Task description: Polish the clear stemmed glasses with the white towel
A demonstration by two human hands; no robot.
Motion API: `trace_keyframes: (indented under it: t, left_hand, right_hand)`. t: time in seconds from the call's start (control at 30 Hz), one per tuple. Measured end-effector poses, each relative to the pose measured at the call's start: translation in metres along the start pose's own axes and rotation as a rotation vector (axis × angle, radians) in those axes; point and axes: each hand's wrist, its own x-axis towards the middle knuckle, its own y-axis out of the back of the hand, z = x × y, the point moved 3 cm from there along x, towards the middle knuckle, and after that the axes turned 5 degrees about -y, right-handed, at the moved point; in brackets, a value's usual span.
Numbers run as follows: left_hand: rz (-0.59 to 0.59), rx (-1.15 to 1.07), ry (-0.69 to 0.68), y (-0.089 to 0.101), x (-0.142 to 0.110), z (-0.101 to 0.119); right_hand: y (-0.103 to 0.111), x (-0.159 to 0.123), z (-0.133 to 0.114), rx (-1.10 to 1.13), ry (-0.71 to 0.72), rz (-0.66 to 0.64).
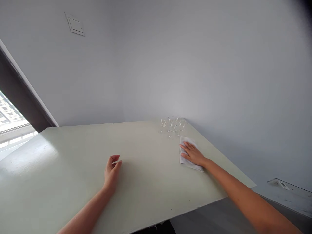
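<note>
My right hand (193, 153) lies flat with fingers stretched out on a white cloth (187, 162), pressing it onto the pale table (73, 162) near the far right corner. Just beyond the cloth stand several small clear glasses (173, 125), close to the wall. My left hand (111, 170) rests on its edge at the middle of the table, fingers loosely curled and apart, holding nothing.
A grey wall runs behind and to the right of the table, with a white switch plate (75, 25) high up. A window with a dark frame (14, 87) is at the left. The table's near right edge (207, 201) drops to a grey floor.
</note>
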Motion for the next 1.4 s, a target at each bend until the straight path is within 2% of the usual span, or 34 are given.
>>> trace_keyframes:
  t: [0.07, 0.13, 0.23, 0.3, 0.4, 0.47, 0.53, 0.6, 0.67, 0.7, 0.83, 0.97, 1.07, 1.17, 1.23, 1.3, 1.4]
  left_hand:
    - [-0.012, 0.001, 0.009, 0.000, 0.000, 0.001]
    - [-0.023, 0.007, 0.013, 0.000, -0.001, 0.002]
    - [-0.021, 0.023, 0.012, 0.001, -0.001, 0.005]
    - [-0.018, 0.033, 0.018, 0.001, -0.001, 0.005]
    - [-0.034, 0.038, 0.018, 0.000, 0.001, 0.004]
    - [-0.047, 0.051, 0.008, 0.000, 0.002, 0.002]
    - [-0.050, 0.067, -0.003, 0.000, 0.004, 0.001]
    - [-0.050, 0.079, -0.015, 0.000, 0.004, 0.001]
    - [-0.057, 0.095, -0.024, -0.001, 0.004, 0.001]
    - [-0.059, 0.106, -0.028, -0.001, 0.004, 0.001]
    - [-0.034, 0.102, -0.050, 0.000, 0.003, 0.000]
    - [-0.046, 0.112, -0.060, -0.001, 0.005, -0.002]
    - [-0.220, 0.178, -0.055, -0.016, 0.006, 0.005]
    - [-0.410, 0.214, -0.126, -0.044, 0.009, 0.023]
    - [-0.424, 0.230, -0.159, -0.065, 0.014, 0.034]
    - [-0.383, 0.231, -0.156, -0.083, 0.021, 0.039]
    - [-0.334, 0.220, -0.125, -0.101, 0.027, 0.035]
  right_hand:
    - [0.000, -0.007, 0.038, -0.040, -0.192, 0.049]
    - [-0.003, -0.014, 0.062, -0.067, -0.345, 0.083]
    - [-0.009, -0.024, 0.064, -0.096, -0.417, 0.097]
    - [-0.013, -0.031, 0.046, -0.094, -0.370, 0.085]
    - [-0.012, -0.043, 0.003, -0.007, -0.198, 0.037]
    - [-0.005, -0.046, -0.028, 0.135, -0.038, -0.004]
    - [0.009, -0.038, -0.052, 0.352, 0.058, 0.042]
    - [0.024, -0.016, -0.062, 0.649, -0.009, 0.186]
    - [0.031, 0.016, -0.064, 0.919, -0.180, 0.315]
    - [0.032, 0.034, -0.065, 0.996, -0.245, 0.339]
    - [0.024, 0.094, -0.066, 1.116, -0.346, 0.313]
    - [0.014, 0.114, -0.071, 1.190, -0.349, 0.267]
    - [0.005, 0.111, -0.090, 1.235, -0.293, 0.219]
    - [-0.008, 0.100, -0.128, 1.275, -0.189, 0.127]
    - [-0.016, 0.089, -0.159, 1.292, -0.107, 0.056]
    - [-0.021, 0.076, -0.188, 1.297, -0.017, -0.018]
    - [-0.023, 0.060, -0.220, 1.283, 0.093, -0.102]
